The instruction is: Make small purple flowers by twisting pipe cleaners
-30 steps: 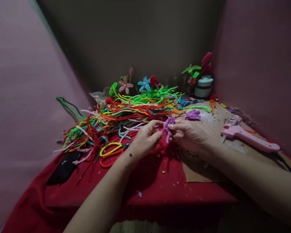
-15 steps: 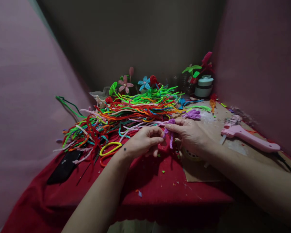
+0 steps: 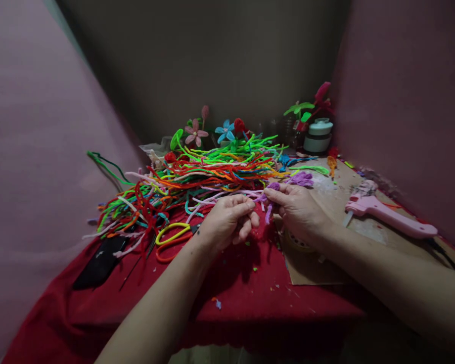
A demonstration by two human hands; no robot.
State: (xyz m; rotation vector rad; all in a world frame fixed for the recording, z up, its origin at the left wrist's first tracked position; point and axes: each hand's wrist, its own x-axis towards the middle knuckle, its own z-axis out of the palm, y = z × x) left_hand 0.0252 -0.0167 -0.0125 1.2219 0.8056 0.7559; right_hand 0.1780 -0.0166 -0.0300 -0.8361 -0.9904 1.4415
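Over the near-middle of the red cloth (image 3: 246,298), the left hand (image 3: 229,220) had drawn slightly away from the purple fuzzy piece (image 3: 273,186), which half a second earlier its fingertips had still touched. Its fingers were now loosely curled, thumb and forefinger tips close together; whether anything thin lay between them could not be told. The right hand (image 3: 301,210) kept its grasp, thumb and forefinger pinching the purple fuzzy piece just to the right of the left fingertips. One second before, that piece had shown as a plump loop between both hands; now much of it was hidden by the right thumb, and a short soft tail hung below. Just beyond the right hand, a purple bundle (image 3: 301,179) of plush loops lay where it had lain before. To the left, the scissors (image 3: 180,225), with one yellow and one orange ring handle, showed more fully than half a second earlier, when the left hand had covered part of them. Behind spread a tangled heap of fuzzy stems (image 3: 212,169), bendy and velvety, in green, orange, red and pink. Farther back stood a five-petalled blue flower (image 3: 226,131). On the right, a smooth pink glue gun (image 3: 392,215) rested unmoved on flat, stained brown cardboard (image 3: 318,275).
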